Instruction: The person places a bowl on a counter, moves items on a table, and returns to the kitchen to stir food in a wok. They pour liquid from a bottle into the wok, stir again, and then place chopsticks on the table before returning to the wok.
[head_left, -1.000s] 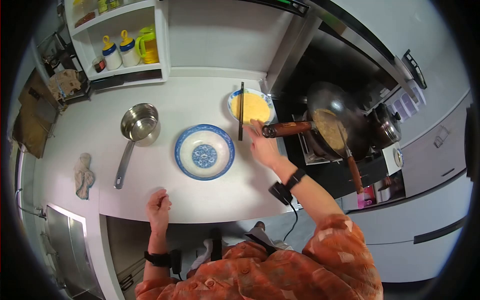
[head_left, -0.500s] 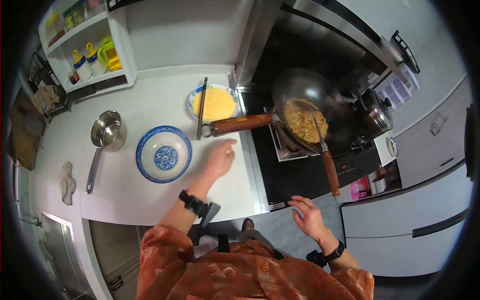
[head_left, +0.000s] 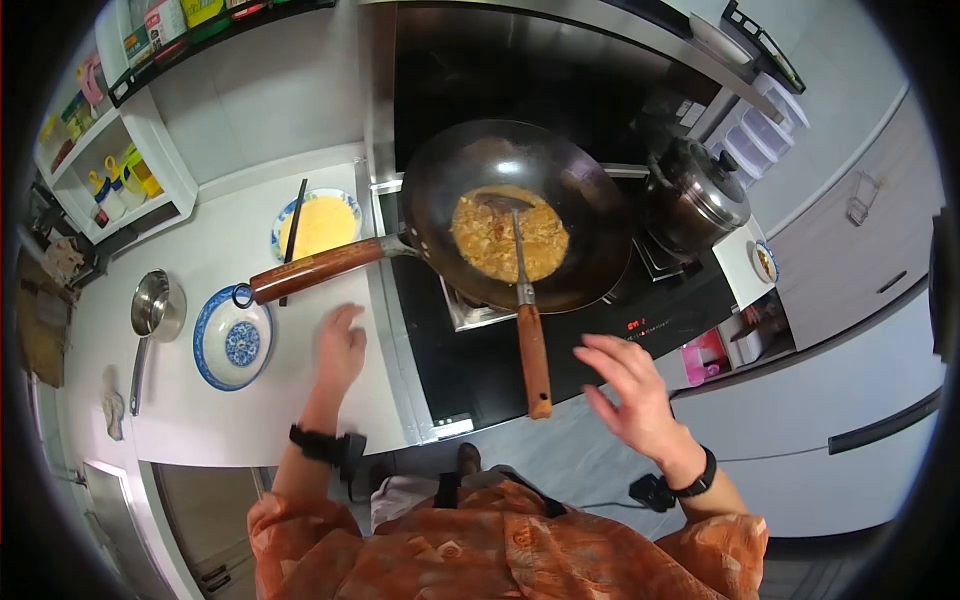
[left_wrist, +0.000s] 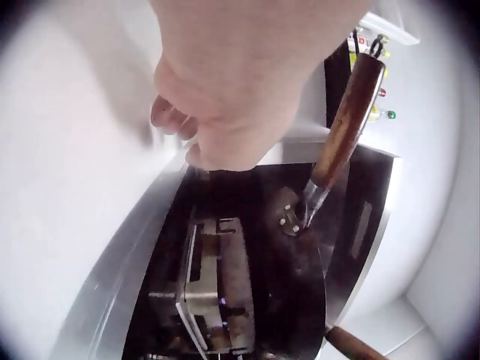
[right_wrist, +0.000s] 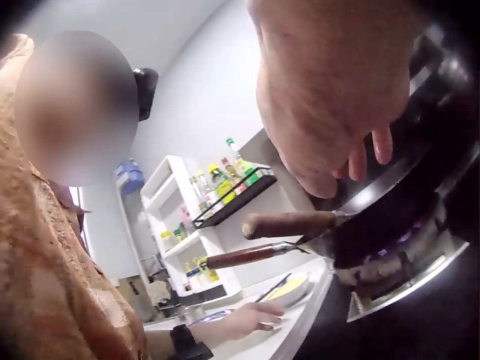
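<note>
A dark wok (head_left: 590, 190) sits on the stove with browned, chopped food (head_left: 480, 255) in it. A metal spatula with a wooden handle (head_left: 534, 360) leans in the wok, its head in the food. My right hand (head_left: 632, 395) hovers just right of that handle, fingers spread and holding nothing. My left hand (head_left: 341, 350) is over the counter's right side, below the wok's long wooden handle (head_left: 320, 270), fingers loosely bent around nothing. In the left wrist view the wok handle (left_wrist: 349, 120) is beside the hand, apart from it.
Left of the stove are a bowl of yellow liquid (head_left: 325, 228) with chopsticks (head_left: 294, 225) across it, a blue-rimmed bowl (head_left: 210, 360) and a saucepan (head_left: 158, 305). A lidded pot (head_left: 695, 195) stands right of the wok. Burner flames (right_wrist: 405, 238) show under the wok.
The head view has swung right toward the stove. The right hand has left the chopstick bowl for the spatula handle's side; the left hand has moved right across the counter.
</note>
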